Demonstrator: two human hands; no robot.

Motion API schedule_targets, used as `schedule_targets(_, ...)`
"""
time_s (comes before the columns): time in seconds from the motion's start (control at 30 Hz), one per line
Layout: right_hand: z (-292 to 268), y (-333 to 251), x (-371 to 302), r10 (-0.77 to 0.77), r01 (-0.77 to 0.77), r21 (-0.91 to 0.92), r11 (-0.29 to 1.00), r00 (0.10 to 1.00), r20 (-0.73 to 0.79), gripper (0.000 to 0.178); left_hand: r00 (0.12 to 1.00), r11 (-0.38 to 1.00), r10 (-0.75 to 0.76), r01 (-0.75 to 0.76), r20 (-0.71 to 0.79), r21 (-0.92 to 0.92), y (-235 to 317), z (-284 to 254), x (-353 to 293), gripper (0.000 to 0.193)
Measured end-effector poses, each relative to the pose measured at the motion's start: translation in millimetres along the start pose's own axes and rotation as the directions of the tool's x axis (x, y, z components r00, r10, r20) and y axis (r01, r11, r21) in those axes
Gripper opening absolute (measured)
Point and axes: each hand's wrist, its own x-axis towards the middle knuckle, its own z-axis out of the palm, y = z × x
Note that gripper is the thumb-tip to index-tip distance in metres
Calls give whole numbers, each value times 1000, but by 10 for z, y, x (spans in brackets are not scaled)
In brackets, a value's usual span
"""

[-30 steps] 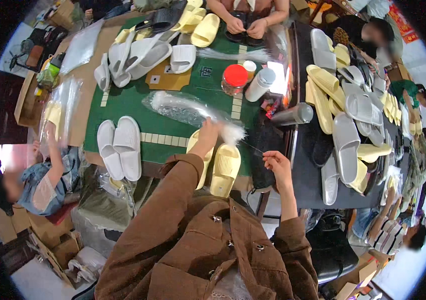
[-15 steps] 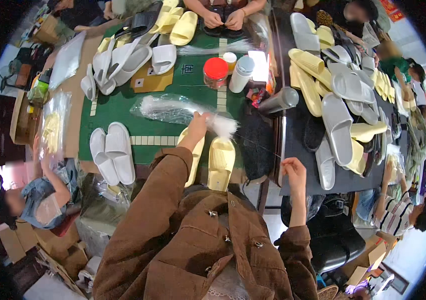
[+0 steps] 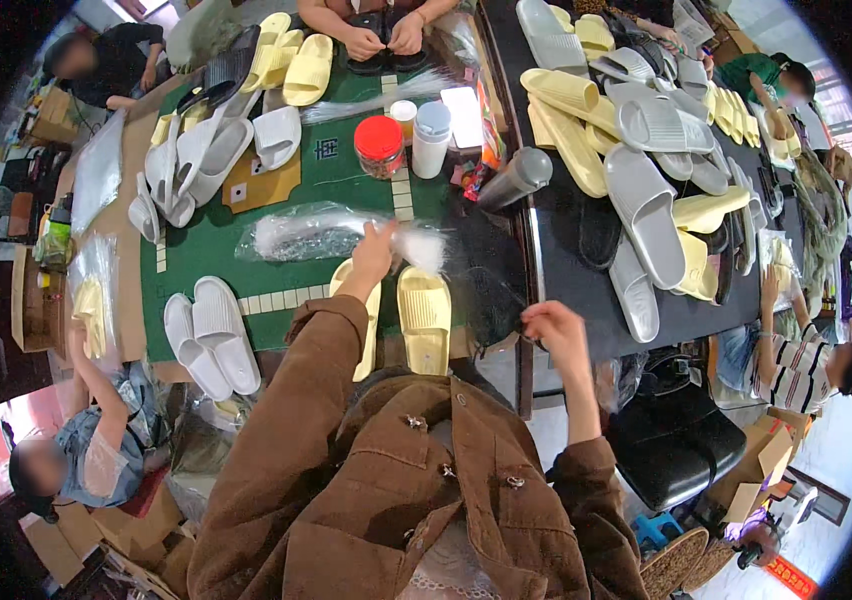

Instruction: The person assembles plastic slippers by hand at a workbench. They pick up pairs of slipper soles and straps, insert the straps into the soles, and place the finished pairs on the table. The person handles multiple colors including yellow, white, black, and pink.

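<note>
A bundle of thin whitish plastic strands (image 3: 421, 248) lies in a clear bag (image 3: 291, 232) on the green mat. My left hand (image 3: 371, 262) is closed on the bundle near its loose, frayed end. Over the gap by the table edge, my right hand (image 3: 556, 332) is raised with finger and thumb pinched together. A thin clear strand seems to be in that pinch, though it is hard to make out now. Just below the bundle are two yellow slippers, the right one (image 3: 424, 318) in full view and the left one (image 3: 358, 335) partly behind my left forearm.
Grey slippers (image 3: 221, 325) sit left on the mat. A red-lidded jar (image 3: 379, 145), a white bottle (image 3: 432, 140) and a grey tumbler (image 3: 516, 178) stand ahead. Many slippers cover the dark table (image 3: 571, 300). Co-workers sit around; one person's hands (image 3: 386, 38) work opposite.
My right hand has moved a little toward the bundle, and the strand that stretched from it is now less visible. My left hand stays on the bundle. The whole view has shifted.
</note>
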Motion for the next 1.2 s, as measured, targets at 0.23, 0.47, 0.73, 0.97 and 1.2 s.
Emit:
schedule_targets(0.23,-324,70,-205,36,-48,-65,997,983,-181,12,994,998,61,-59,-87,32,-309,12,133,19)
schedule_targets(0.47,-629,152,-453,30,-3,85,996,948,-317,11,989,992,69,-82,-133,-92,-421,-238,308,27)
schedule_targets(0.73,-706,-82,-869,-19,131,486,864,973,-230,17,948,956,-41,-55,-315,-288,-366,-169,282,53)
schedule_targets(0.97,-337,-476,-1023,-80,93,302,949,995,-54,15,977,808,181,-215,-117,-548,438,-769,-740,50)
schedule_targets(1.2,205,-631,-798,-18,-85,205,975,890,456,14,845,613,484,-514,-228,-600,1439,-1439,-1671,42)
